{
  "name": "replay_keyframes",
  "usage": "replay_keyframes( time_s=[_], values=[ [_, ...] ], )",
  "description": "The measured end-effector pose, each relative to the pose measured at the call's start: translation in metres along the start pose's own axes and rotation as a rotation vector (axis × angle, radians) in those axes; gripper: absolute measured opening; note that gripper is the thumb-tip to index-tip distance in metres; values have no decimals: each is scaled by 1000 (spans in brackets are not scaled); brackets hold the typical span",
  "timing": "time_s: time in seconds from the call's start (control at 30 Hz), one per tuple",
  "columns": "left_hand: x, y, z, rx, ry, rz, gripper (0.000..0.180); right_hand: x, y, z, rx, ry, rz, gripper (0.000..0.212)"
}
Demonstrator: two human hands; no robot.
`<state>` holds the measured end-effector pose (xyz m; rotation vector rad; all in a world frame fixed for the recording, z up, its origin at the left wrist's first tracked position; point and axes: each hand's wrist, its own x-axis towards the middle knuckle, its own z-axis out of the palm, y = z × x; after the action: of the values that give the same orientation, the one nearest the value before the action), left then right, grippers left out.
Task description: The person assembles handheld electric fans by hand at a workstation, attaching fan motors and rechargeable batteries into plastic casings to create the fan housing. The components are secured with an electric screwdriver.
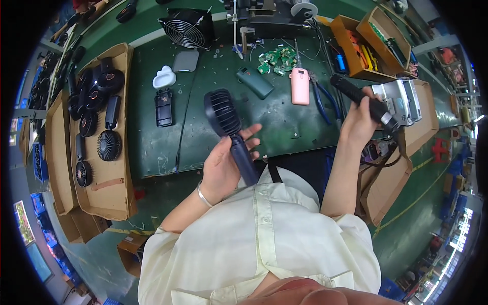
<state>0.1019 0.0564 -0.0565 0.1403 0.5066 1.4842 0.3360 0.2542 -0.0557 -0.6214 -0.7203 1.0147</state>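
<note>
My left hand (pixel 223 163) is closed around the handle of a dark navy handheld fan (pixel 222 113), its grilled head tilted up and to the left above the table's near edge. On the right, my right hand (pixel 362 121) grips a black cylindrical tool that looks like an electric screwdriver (pixel 347 88); its slim end points up-left and a cord runs from its other end. Between the hands lie a dark green oblong casing (pixel 255 83), a pink casing (pixel 300 87) and blue-handled pliers (pixel 325 101). The pliers are nearest to the tool.
At left, a cardboard tray (pixel 127 178) holds several black fans. A black casing (pixel 164 108), a white part (pixel 164 77) and a grey plate (pixel 186 60) lie on the green table (pixel 203 76). Behind are green circuit boards (pixel 278 60), a cooling fan (pixel 185 33) and tool boxes (pixel 351 25).
</note>
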Motion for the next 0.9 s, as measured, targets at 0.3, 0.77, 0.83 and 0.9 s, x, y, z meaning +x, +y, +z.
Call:
replay_keyframes(
  time_s=[0.3, 0.77, 0.83, 0.9],
  values=[
    [13, -5, -8, 114, 61, 152, 44, -57, -8, 13, -850, -350, 282, 24],
    [1, -6, -11, 76, 245, 119, 19, -142, -5, 91, -1386, -1448, -450, 50],
    [2, -3, -7, 67, 294, 122, 17, -145, -5, 90, -1429, -1500, -481, 48],
    [0, -4, -4, 141, 308, 135, 16, -148, -7, 86, -1455, -1505, -501, 48]
  ],
)
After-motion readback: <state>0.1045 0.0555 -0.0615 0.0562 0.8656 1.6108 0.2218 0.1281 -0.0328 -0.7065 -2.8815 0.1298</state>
